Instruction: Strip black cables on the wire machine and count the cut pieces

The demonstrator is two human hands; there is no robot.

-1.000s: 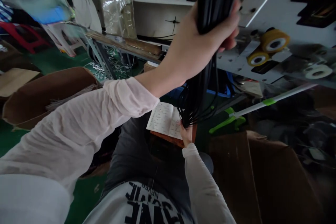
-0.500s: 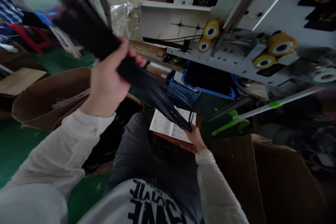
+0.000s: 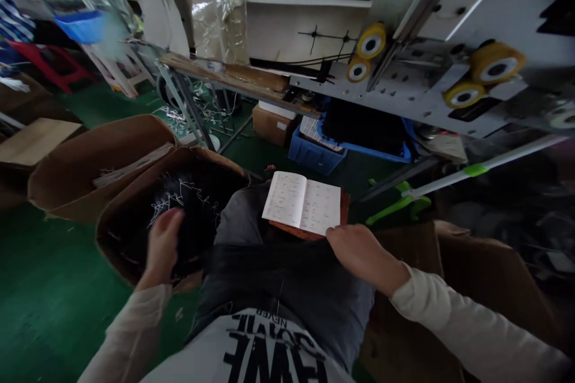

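My left hand (image 3: 162,240) reaches down into a brown cardboard box (image 3: 117,203) at my left knee, fingers curled on a black bundle of cables (image 3: 191,233) lying in it. Several more black bundles tied with white wire fill that box. My right hand (image 3: 359,254) rests on my right thigh, fingers bent, just below an open notebook (image 3: 302,202) that lies on a reddish board (image 3: 344,206) on my knee. I cannot see anything in the right hand.
A second cardboard box (image 3: 81,158) stands further left on the green floor. Ahead is a white machine panel with yellow rollers (image 3: 371,45). A blue crate (image 3: 314,155) sits under it. A green-and-white mop handle (image 3: 449,179) lies at right beside another cardboard box (image 3: 471,287).
My left hand swung the black cable bundle from high on the right, across to the left, and down into the box. My right hand left the bundle's end and came back onto my thigh.
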